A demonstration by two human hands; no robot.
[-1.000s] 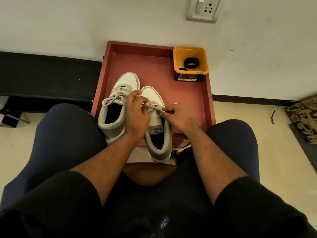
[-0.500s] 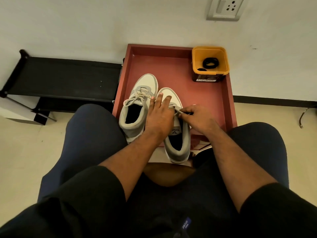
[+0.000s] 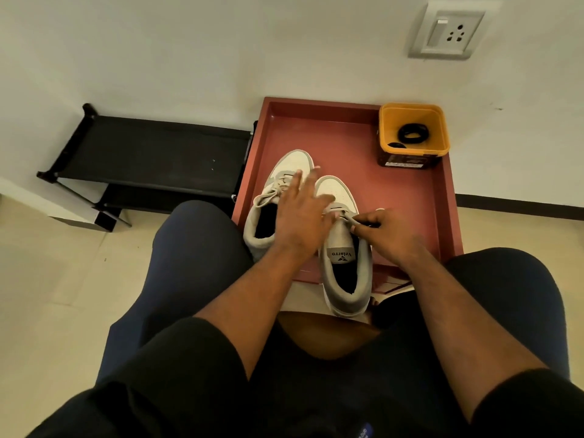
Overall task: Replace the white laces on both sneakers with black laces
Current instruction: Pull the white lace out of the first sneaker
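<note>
We see a plain white wall point(image 3: 221, 42) far, with a switch-and-socket plate point(image 3: 447, 33) upper right. Low black rack point(image 3: 151, 153) far left against it. Beige tile floor point(image 3: 47, 279), dark skirting point(image 3: 518, 202) right, warm dim light.

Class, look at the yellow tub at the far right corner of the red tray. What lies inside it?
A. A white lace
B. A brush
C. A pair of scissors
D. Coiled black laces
D: in the yellow tub on the red tray lie coiled black laces, dark rings on the tub's floor.
</note>
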